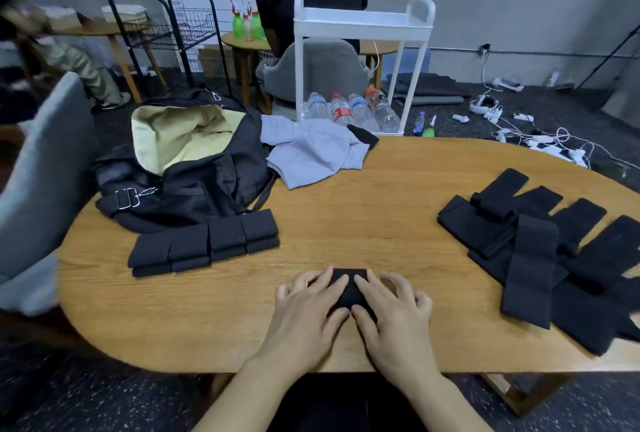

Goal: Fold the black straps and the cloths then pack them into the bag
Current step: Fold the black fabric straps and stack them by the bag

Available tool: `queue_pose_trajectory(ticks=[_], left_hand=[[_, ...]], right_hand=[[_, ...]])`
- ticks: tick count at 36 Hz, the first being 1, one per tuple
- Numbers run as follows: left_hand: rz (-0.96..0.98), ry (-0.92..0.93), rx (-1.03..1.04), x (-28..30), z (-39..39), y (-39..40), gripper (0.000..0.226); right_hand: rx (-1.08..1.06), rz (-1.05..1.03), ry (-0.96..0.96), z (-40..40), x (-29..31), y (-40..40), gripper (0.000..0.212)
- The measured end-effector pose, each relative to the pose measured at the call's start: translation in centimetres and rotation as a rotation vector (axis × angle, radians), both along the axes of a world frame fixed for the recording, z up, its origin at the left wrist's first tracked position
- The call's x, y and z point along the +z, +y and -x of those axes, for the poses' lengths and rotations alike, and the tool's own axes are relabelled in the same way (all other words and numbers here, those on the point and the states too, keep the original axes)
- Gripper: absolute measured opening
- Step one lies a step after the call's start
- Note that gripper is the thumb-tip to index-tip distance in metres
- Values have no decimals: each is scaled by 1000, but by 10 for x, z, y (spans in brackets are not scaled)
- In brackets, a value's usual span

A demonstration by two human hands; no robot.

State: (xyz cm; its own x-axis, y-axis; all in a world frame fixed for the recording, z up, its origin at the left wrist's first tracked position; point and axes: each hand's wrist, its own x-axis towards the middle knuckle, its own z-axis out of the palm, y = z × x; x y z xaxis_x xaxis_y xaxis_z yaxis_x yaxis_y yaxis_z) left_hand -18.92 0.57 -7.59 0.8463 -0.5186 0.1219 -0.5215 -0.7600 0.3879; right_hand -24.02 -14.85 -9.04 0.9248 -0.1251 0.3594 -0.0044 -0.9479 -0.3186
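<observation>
I see both hands pressing a small folded black fabric strap point(349, 287) flat on the oval wooden tabletop point(346, 209), near its front edge. My left hand point(308, 307) and right hand point(391, 310) lie with fingers spread and fairly straight on top of it. A row of folded black straps point(204, 242) sits beside the open black duffel bag point(183, 168). Unfolded black straps point(554, 258) are piled to the right, and a crumpled grey cloth point(311, 151) lies just beside the bag.
</observation>
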Motion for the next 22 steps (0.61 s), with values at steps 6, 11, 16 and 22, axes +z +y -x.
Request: queue_pose_trajectory(ticks=[6, 11, 16, 22], left_hand=[[127, -41, 88, -2, -3, 43, 48], [205, -124, 156, -2, -17, 95, 45], [201, -209, 268, 6, -47, 149, 46], [213, -230, 344, 10, -82, 190, 53]], right_hand=[[96, -81, -60, -20, 7, 42, 41], [211, -66, -142, -50, 17, 89, 38], [271, -3, -208, -91, 33, 143, 38], [268, 24, -138, -132, 38, 190, 36]])
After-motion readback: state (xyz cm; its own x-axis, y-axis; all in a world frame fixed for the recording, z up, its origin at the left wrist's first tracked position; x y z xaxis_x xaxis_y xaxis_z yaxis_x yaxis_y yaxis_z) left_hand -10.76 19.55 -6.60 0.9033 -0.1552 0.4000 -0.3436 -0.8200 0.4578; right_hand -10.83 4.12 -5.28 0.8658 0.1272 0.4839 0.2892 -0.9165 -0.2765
